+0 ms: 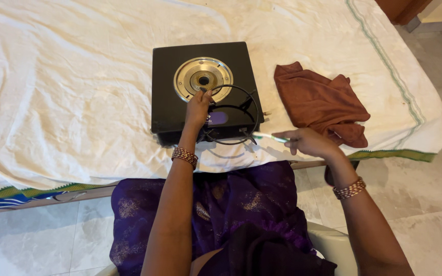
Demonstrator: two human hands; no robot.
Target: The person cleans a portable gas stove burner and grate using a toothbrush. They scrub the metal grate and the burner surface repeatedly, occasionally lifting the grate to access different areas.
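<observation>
The pan ring is held lifted by the left hand at the stove's five o'clock corner. A toothbrush is pinched in the right hand. The tilted ring could slip and scratch the stove top.

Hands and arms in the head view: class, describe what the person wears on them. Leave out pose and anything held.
Both arms are bare, with no sleeves showing. Near the left hand, the wrist carries a stack of beaded bangles in gold and reddish tones. Near the right hand, the wrist has a similar stack. No rings or gloves can be made out.
</observation>
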